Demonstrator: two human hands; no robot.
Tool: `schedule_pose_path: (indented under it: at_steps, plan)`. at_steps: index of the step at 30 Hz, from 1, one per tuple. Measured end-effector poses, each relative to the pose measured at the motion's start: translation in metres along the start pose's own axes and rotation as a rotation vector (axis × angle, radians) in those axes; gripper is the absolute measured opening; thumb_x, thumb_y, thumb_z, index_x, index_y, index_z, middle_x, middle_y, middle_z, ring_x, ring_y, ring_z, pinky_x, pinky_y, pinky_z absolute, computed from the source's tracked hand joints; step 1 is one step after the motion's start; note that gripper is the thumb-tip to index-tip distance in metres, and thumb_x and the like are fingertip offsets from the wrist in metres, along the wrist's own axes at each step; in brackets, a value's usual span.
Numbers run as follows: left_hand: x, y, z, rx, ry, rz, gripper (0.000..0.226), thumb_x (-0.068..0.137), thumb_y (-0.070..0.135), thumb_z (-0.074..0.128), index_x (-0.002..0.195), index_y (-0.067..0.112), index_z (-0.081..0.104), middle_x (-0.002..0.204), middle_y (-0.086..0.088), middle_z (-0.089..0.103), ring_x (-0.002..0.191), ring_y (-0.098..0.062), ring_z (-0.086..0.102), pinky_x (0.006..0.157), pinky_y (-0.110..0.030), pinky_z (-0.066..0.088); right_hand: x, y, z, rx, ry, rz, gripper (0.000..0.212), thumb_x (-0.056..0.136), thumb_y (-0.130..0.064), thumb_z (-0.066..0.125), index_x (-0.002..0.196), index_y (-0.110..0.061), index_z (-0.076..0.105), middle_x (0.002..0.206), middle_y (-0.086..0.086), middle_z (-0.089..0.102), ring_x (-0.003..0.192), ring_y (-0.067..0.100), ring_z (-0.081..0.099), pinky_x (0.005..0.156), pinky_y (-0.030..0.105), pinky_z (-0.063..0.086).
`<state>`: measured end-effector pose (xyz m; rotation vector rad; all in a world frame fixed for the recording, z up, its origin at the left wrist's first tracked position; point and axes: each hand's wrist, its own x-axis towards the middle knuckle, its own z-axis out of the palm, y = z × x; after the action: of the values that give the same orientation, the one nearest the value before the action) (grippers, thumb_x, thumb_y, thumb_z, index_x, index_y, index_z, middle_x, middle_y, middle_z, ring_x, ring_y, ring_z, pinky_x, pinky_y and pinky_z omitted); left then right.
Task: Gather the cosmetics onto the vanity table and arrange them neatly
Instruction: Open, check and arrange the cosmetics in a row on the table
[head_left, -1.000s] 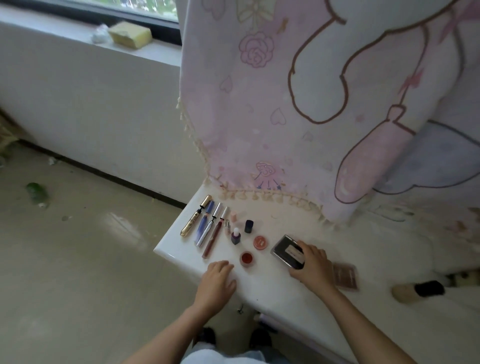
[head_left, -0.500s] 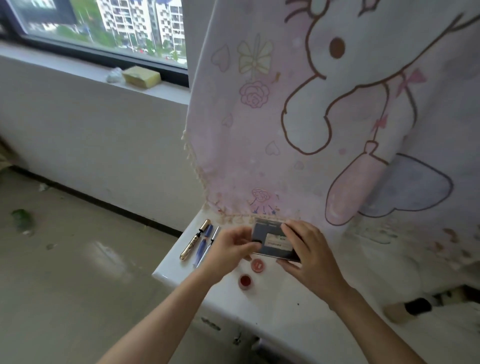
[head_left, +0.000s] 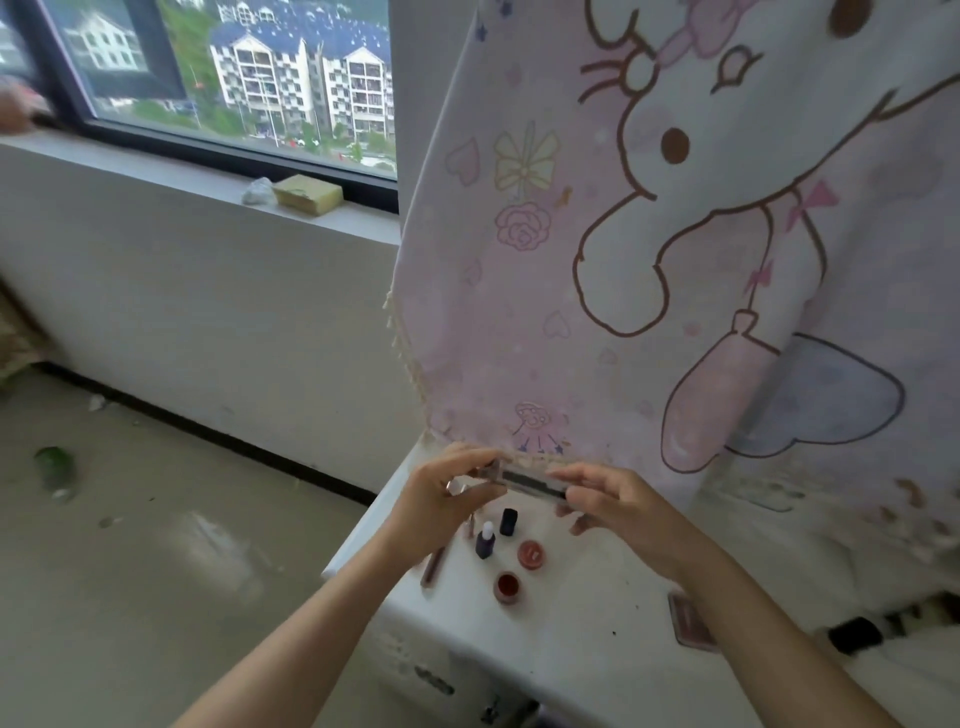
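Note:
Both hands hold a dark flat compact (head_left: 530, 480) edge-on above the white vanity table (head_left: 571, 639). My left hand (head_left: 444, 501) grips its left end and my right hand (head_left: 608, 501) pinches its right end. Below them on the table stand a small dark bottle with a white cap (head_left: 485, 540) and a dark blue bottle (head_left: 508, 521). Two round red pots (head_left: 531, 554) (head_left: 508, 586) lie nearer the front. A slim reddish pencil (head_left: 432, 566) shows under my left wrist. The other pens are hidden by my left hand.
A pink cartoon-print cloth (head_left: 649, 260) hangs over the back of the table. A pink flat palette (head_left: 691, 618) and a black-handled brush (head_left: 857, 634) lie to the right. A sponge (head_left: 307, 193) sits on the windowsill. Bare floor lies left of the table.
My right hand lifted the compact off the table, my left hand joined it, and together they tipped it from face-up to edge-on. The camera tilted upward.

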<state>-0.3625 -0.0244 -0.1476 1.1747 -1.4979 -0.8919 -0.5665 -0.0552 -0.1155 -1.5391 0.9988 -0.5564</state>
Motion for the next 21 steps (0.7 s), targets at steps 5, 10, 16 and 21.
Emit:
schedule_pose_path:
  at_steps: [5,10,16,21]
  plan:
    - [-0.003,0.005,-0.02,-0.279,-0.189,-0.187,0.089,0.053,0.03,0.081,0.13,0.036,0.037,0.12,0.003,0.054,0.1,-0.002,0.06,0.078,-0.02,0.05,0.004,-0.004,0.02,-0.183,0.211,-0.132,0.044,0.053,-0.048,0.061,0.096,-0.044,0.054,0.105,-0.013,0.061,0.096,-0.003,0.058,0.075,0.002,0.043]
    - [-0.004,0.006,-0.02,-0.359,-0.102,-0.253,0.085,0.063,-0.004,0.074,0.136,0.01,0.034,0.109,0.002,0.059,0.087,-0.001,0.064,0.073,-0.018,0.051,0.009,-0.002,0.032,-0.205,0.241,-0.209,0.045,0.055,-0.045,0.063,0.098,-0.047,0.051,0.115,-0.008,0.058,0.108,0.002,0.057,0.083,0.006,0.045]
    - [-0.004,0.0,-0.026,-0.459,-0.083,-0.291,0.081,0.047,0.009,0.079,0.121,0.019,0.047,0.091,0.011,0.071,0.085,-0.008,0.065,0.076,-0.022,0.053,0.013,-0.007,0.037,-0.253,0.242,-0.241,0.05,0.052,-0.049,0.059,0.101,-0.043,0.052,0.113,-0.006,0.058,0.105,-0.002,0.057,0.086,0.008,0.044]
    - [-0.008,-0.005,-0.031,-0.495,-0.086,-0.306,0.08,0.042,0.013,0.08,0.116,0.02,0.05,0.089,0.009,0.072,0.085,-0.012,0.064,0.084,-0.031,0.049,0.014,-0.008,0.045,-0.278,0.248,-0.238,0.047,0.051,-0.05,0.058,0.098,-0.046,0.052,0.107,-0.01,0.058,0.1,-0.006,0.053,0.079,0.001,0.04]
